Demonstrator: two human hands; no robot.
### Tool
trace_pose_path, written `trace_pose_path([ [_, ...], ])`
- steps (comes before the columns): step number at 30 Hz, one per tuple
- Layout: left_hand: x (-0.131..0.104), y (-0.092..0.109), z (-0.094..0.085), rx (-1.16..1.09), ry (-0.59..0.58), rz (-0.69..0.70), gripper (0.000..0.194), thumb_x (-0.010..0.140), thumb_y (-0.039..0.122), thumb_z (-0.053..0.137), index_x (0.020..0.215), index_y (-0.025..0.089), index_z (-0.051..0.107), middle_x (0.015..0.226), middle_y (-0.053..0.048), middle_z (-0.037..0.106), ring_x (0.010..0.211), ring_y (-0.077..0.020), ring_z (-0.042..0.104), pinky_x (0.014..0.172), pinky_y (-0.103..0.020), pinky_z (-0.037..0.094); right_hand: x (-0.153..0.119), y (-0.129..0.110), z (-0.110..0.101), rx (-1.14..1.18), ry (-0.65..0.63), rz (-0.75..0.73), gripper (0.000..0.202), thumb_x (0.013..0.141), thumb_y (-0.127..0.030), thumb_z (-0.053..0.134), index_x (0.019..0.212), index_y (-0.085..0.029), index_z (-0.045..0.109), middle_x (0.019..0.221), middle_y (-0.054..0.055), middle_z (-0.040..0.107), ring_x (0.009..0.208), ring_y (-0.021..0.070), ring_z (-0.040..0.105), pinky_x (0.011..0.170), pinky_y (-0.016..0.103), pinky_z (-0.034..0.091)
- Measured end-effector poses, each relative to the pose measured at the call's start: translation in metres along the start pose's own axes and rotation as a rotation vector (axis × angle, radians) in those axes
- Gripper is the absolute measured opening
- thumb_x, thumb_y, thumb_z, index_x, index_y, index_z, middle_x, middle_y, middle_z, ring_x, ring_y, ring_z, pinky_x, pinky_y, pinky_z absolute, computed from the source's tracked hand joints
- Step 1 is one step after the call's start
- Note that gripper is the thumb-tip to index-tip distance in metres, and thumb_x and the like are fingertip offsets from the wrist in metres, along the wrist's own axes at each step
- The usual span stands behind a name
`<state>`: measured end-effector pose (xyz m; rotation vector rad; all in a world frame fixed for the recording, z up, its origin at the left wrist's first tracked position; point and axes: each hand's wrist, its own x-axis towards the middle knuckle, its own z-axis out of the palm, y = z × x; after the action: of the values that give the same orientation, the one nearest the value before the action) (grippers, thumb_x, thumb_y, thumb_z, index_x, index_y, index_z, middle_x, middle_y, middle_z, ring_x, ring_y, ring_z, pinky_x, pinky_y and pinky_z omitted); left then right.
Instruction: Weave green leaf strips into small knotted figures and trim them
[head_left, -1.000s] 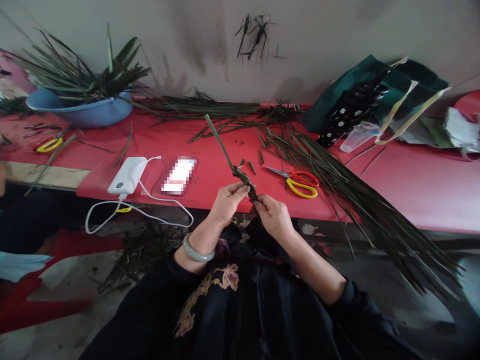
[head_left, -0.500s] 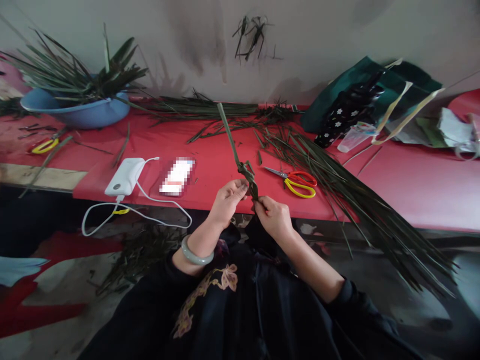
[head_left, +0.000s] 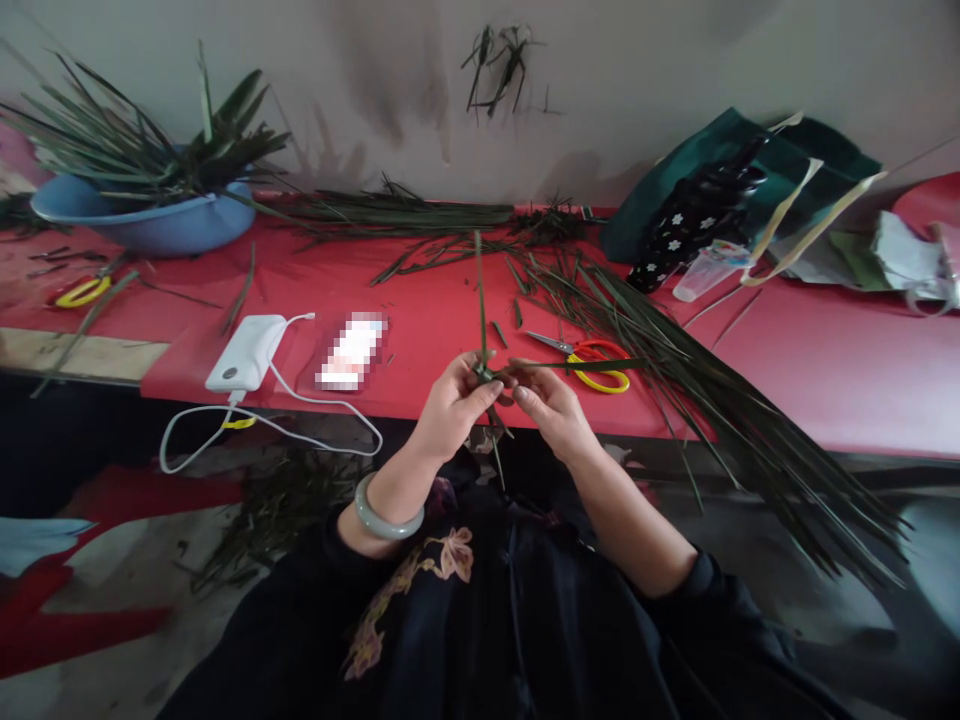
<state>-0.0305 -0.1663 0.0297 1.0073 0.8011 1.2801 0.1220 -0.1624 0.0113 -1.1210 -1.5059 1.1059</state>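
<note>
Between my hands, at the front edge of the red table, is a small knotted piece of green leaf (head_left: 486, 373). One strip rises from it, another stretches right past the scissors, and loose ends hang below. My left hand (head_left: 452, 402), with a pale bangle at the wrist, pinches the knot from the left. On its right side, my right hand (head_left: 553, 405) has thumb and fingers closed on the leaf piece. Scissors with red and yellow handles (head_left: 598, 365) lie just beyond my right hand.
Long leaf strips (head_left: 675, 360) spread over the table (head_left: 427, 300) and past its right front edge. A blue basin (head_left: 172, 225) of leaves stands far left. A white power bank (head_left: 246, 352) with a cable and a phone (head_left: 351, 350) lie left. A green bag (head_left: 645, 200) stands back right.
The leaf piece has been turned and lowered between my hands; its long strip now points straight up, and another strip now extends right. My fingers have come closer together around the knot.
</note>
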Motion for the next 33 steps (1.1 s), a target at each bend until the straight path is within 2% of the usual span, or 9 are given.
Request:
trace_pose_path([
  [2, -0.002, -0.001, 0.003, -0.011, -0.046, -0.038, 0.037, 0.069, 0.032, 0.074, 0.096, 0.018, 0.052, 0.069, 0.002, 0.064, 0.061, -0.0137, 0.066, 0.064, -0.027, 0.052, 0.003, -0.001, 0.000, 0.122, -0.023, -0.002, 0.052, 0.077, -0.054, 0.060, 0.116, -0.020, 0.058, 0.114, 0.010, 0.066, 0.099, 0.0194, 0.065, 0.083, 0.033, 0.054],
  [5, -0.004, -0.003, 0.004, -0.003, -0.098, -0.108, 0.032, 0.070, 0.035, 0.073, 0.089, 0.017, 0.055, 0.074, -0.001, 0.065, 0.059, -0.0132, 0.064, 0.058, -0.026, 0.051, 0.004, -0.003, -0.002, 0.151, -0.048, -0.037, 0.047, 0.078, -0.052, 0.059, 0.115, -0.023, 0.060, 0.118, 0.008, 0.064, 0.107, 0.0194, 0.061, 0.089, 0.034, 0.051],
  [9, -0.005, -0.004, 0.004, 0.061, -0.124, -0.153, 0.027, 0.071, 0.036, 0.071, 0.085, 0.015, 0.062, 0.069, -0.002, 0.064, 0.054, -0.0110, 0.059, 0.050, -0.022, 0.045, 0.003, -0.007, -0.004, 0.138, -0.086, -0.061, 0.036, 0.081, -0.045, 0.057, 0.110, -0.024, 0.062, 0.107, 0.006, 0.065, 0.090, 0.0154, 0.062, 0.075, 0.029, 0.053],
  [12, -0.005, -0.005, 0.005, 0.103, -0.139, -0.153, 0.025, 0.071, 0.037, 0.070, 0.079, 0.014, 0.064, 0.062, -0.002, 0.063, 0.050, -0.0101, 0.055, 0.047, -0.022, 0.040, 0.003, -0.011, -0.001, 0.197, 0.039, -0.056, 0.023, 0.078, -0.042, 0.060, 0.087, -0.021, 0.065, 0.083, 0.001, 0.062, 0.066, 0.0106, 0.056, 0.058, 0.024, 0.050],
  [14, -0.005, -0.006, 0.007, 0.101, -0.127, -0.136, 0.024, 0.072, 0.036, 0.069, 0.080, 0.014, 0.065, 0.065, -0.002, 0.064, 0.051, -0.0098, 0.055, 0.047, -0.021, 0.041, 0.004, -0.013, 0.003, 0.241, 0.156, -0.026, 0.021, 0.076, -0.040, 0.062, 0.075, -0.019, 0.063, 0.069, -0.001, 0.057, 0.060, 0.0092, 0.052, 0.054, 0.023, 0.046],
  [18, -0.005, -0.013, 0.008, 0.059, -0.069, -0.042, 0.023, 0.073, 0.031, 0.069, 0.089, 0.015, 0.065, 0.079, -0.003, 0.068, 0.056, -0.0087, 0.058, 0.055, -0.022, 0.047, 0.006, -0.015, 0.007, 0.305, 0.269, 0.055, 0.024, 0.072, -0.042, 0.064, 0.070, -0.018, 0.061, 0.059, -0.004, 0.052, 0.055, 0.0079, 0.047, 0.051, 0.022, 0.042],
  [23, -0.005, -0.019, 0.006, 0.047, -0.057, 0.025, 0.022, 0.075, 0.030, 0.067, 0.092, 0.016, 0.063, 0.080, -0.002, 0.067, 0.059, -0.0090, 0.060, 0.058, -0.022, 0.050, 0.007, -0.016, 0.006, 0.335, 0.235, 0.133, 0.030, 0.068, -0.046, 0.066, 0.066, -0.018, 0.056, 0.053, -0.005, 0.046, 0.048, 0.0070, 0.043, 0.046, 0.021, 0.036],
  [28, -0.005, -0.018, 0.005, 0.086, -0.104, -0.009, 0.025, 0.074, 0.032, 0.068, 0.092, 0.016, 0.059, 0.076, -0.001, 0.065, 0.059, -0.0097, 0.060, 0.056, -0.022, 0.050, 0.007, -0.016, 0.003, 0.332, 0.215, 0.162, 0.030, 0.069, -0.046, 0.066, 0.066, -0.018, 0.055, 0.053, -0.006, 0.047, 0.047, 0.0065, 0.044, 0.046, 0.020, 0.036],
  [33, -0.003, -0.017, 0.004, 0.132, -0.002, -0.029, 0.030, 0.068, 0.030, 0.073, 0.087, 0.015, 0.056, 0.068, 0.002, 0.061, 0.055, -0.0088, 0.058, 0.054, -0.022, 0.048, 0.004, -0.013, 0.001, 0.317, 0.113, 0.126, 0.031, 0.069, -0.047, 0.067, 0.077, -0.019, 0.058, 0.060, -0.004, 0.055, 0.050, 0.0075, 0.048, 0.048, 0.022, 0.041],
])
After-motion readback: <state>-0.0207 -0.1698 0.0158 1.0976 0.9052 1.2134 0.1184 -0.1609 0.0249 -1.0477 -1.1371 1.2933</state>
